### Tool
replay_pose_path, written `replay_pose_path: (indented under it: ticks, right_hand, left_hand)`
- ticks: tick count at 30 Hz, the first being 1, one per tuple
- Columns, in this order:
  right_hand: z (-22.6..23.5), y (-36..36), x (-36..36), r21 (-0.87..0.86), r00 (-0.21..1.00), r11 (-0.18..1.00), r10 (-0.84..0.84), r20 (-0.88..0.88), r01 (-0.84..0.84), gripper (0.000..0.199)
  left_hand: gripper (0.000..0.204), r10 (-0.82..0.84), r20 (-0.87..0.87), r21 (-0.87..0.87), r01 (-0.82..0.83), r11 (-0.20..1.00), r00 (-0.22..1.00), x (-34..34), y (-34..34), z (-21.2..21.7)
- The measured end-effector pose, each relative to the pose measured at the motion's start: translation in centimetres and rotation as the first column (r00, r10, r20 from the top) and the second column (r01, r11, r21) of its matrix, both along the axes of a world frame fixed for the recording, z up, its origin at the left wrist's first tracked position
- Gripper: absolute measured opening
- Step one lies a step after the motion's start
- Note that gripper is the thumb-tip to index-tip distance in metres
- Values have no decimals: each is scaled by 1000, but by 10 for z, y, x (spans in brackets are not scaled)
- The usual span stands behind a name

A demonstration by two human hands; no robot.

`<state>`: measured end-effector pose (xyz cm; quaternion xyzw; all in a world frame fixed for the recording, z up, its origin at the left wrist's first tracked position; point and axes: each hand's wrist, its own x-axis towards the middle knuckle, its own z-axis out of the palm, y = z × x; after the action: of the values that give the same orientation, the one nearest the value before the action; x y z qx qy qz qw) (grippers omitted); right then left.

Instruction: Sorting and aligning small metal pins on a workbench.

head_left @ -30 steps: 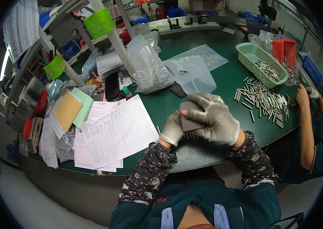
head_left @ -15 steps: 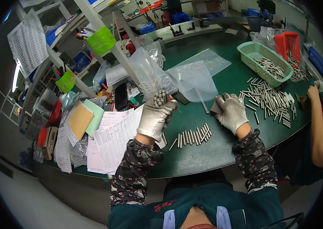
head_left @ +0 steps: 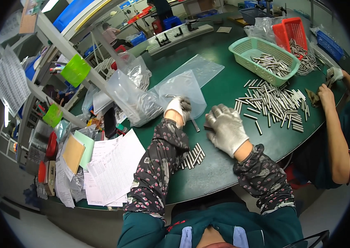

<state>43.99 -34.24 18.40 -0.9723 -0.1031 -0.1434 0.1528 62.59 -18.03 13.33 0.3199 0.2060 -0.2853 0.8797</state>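
L hand [head_left: 179, 108] fwd @ flat bag [head_left: 191, 94], grn bskt [head_left: 251, 67] behind pin pile [head_left: 275, 103]

Your green table [head_left: 218, 177] carries a scattered heap of metal pins [head_left: 276, 103] beside a pale green basket [head_left: 253, 66], a smaller cluster of pins [head_left: 194, 157] nearer you, paper sheets [head_left: 115, 169] leftward, and translucent plastic bags [head_left: 192, 89].
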Motion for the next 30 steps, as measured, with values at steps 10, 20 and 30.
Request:
replay_pose_path:
  ticks: [10,20,30]
  right_hand:
    - [-11,8,-1,-74,992,991,111,-57,-115,54]
    - [-27,-10,20,-128,932,991,21,362,27,17]
    - [-21,34,-26,74,897,894,441,39,-443,16]
  left_hand:
    - [17,328,272,75,-360,930,905,49,13,22]
    - [35,-501,544,793,-219,568,673,-154,73,96]
    - [43,-772,235,834,-531,-153,591,-254,127,42]
